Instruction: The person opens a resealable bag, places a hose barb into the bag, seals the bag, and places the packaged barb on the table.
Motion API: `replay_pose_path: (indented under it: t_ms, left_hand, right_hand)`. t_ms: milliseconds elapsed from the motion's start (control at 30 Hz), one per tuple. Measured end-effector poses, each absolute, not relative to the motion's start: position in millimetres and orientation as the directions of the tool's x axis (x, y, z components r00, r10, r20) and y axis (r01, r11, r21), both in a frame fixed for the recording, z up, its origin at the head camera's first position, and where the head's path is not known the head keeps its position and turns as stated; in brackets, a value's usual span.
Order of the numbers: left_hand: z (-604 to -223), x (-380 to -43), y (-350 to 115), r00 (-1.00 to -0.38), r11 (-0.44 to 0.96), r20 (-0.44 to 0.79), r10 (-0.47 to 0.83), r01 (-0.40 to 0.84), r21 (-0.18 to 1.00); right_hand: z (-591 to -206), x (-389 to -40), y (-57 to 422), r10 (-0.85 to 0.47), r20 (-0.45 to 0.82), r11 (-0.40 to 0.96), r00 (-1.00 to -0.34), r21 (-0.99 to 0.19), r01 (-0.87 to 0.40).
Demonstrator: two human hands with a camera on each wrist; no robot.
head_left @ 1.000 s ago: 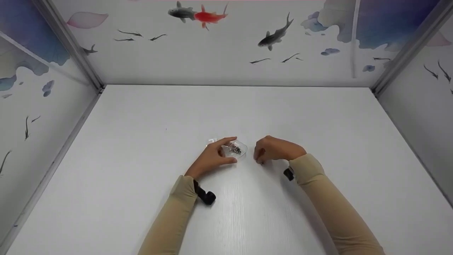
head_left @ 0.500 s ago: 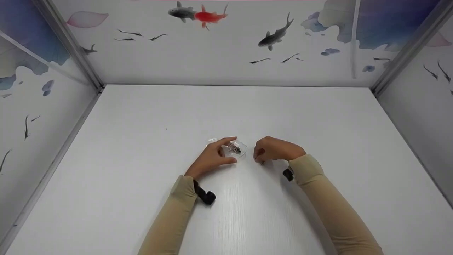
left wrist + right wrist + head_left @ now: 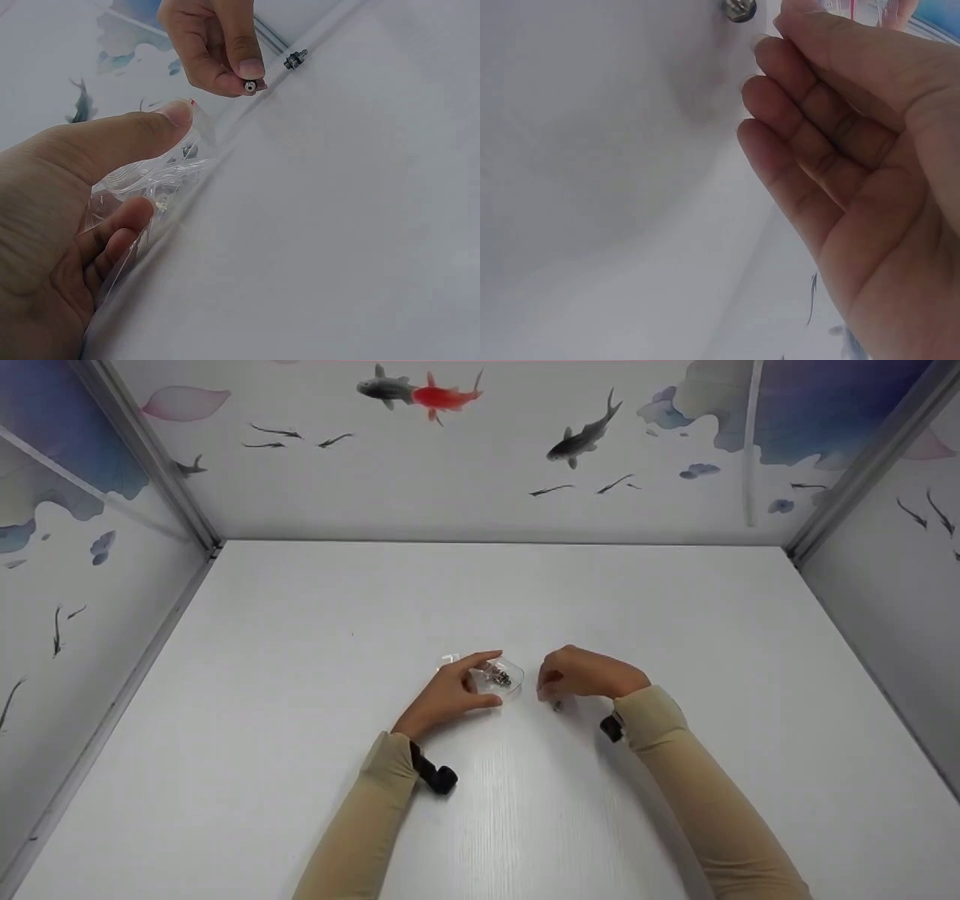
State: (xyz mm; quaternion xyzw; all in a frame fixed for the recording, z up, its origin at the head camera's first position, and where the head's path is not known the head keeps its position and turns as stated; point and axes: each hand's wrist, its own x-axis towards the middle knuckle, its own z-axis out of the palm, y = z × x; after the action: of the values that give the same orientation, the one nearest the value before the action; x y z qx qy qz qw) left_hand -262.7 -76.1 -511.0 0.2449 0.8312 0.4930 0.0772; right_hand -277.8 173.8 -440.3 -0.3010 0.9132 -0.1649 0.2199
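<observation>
My left hand (image 3: 450,690) grips a clear plastic zip bag (image 3: 176,174), thumb along its mouth and other fingers curled behind it. Several small metal parts (image 3: 501,679) show inside the bag. Just to the right, thumb and fingertips of my right hand (image 3: 589,673) pinch a small metal fitting (image 3: 250,86) with a round, holed end. A second, similar metal fitting (image 3: 557,706), dark with a stepped body in the left wrist view, lies on the table beneath those fingers. In the right wrist view the right palm faces the camera, and the held piece is hidden.
White tabletop (image 3: 480,810) spreads around both hands. Printed panels enclose it, with a back wall (image 3: 480,495) and side walls in metal frames. A black wrist camera (image 3: 442,778) sits at the left cuff, another black camera (image 3: 612,728) at the right.
My right fingers have risen slightly from the table, and the fitting beneath them has come into clear view. The left hand and the bag have stayed in place.
</observation>
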Motion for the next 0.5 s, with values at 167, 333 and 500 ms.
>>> replay_pose_path:
  t_ms: [167, 333, 500]
  left_hand:
    - [-511.3, -262.5, -76.1, -0.869, 0.387, 0.114, 0.482, 0.328, 0.862]
    - [-510.6, -263.0, -76.0, -0.86, 0.38, 0.123, 0.495, 0.342, 0.859]
    - [-510.9, -263.6, -75.9, -0.859, 0.379, 0.129, 0.495, 0.347, 0.858]
  right_hand:
    - [-439.7, -279.9, 173.8, -0.643, -0.251, 0.746, -0.724, -0.418, -0.518]
    - [-436.8, -280.4, 174.4, -0.693, -0.171, 0.695, -0.7, -0.416, -0.587]
    - [-431.1, -280.2, 171.8, -0.7, -0.154, 0.688, -0.698, -0.411, -0.598]
